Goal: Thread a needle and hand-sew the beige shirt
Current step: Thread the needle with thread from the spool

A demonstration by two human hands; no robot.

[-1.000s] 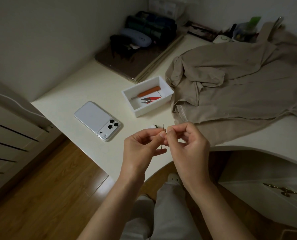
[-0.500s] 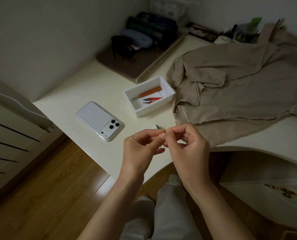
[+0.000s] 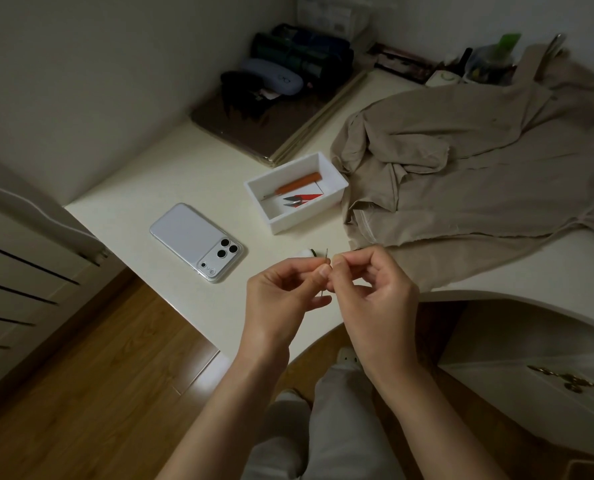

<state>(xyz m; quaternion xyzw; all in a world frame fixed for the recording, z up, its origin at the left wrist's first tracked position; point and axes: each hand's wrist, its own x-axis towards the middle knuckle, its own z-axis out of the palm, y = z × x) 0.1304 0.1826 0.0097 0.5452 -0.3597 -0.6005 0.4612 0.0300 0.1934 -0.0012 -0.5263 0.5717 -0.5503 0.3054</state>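
Needle held upright between both hands at the table edge

The needle point(image 3: 326, 255) stands almost upright in the left hand point(image 3: 281, 296), pinched between thumb and forefinger, with its eye showing above the fingertips and its lower end below them. The right hand point(image 3: 375, 296) meets it from the other side. Its thumb and forefinger are pressed together right against the needle and its other fingers are curled. Whether any thread lies in that pinch is too fine to tell.

Both hands hover over the near edge of the pale table point(image 3: 184, 174). Just beyond the left fingertips sits a small white object point(image 3: 304, 252), partly hidden. Farther beyond the hands is a white box point(image 3: 302, 221) holding an orange-handled tool point(image 3: 299, 183) and red snips point(image 3: 302, 200). The beige shirt point(image 3: 461, 174) lies crumpled beyond the right hand, its hem near the knuckles. A phone point(image 3: 196, 242) lies face down, off to the left of the left hand.
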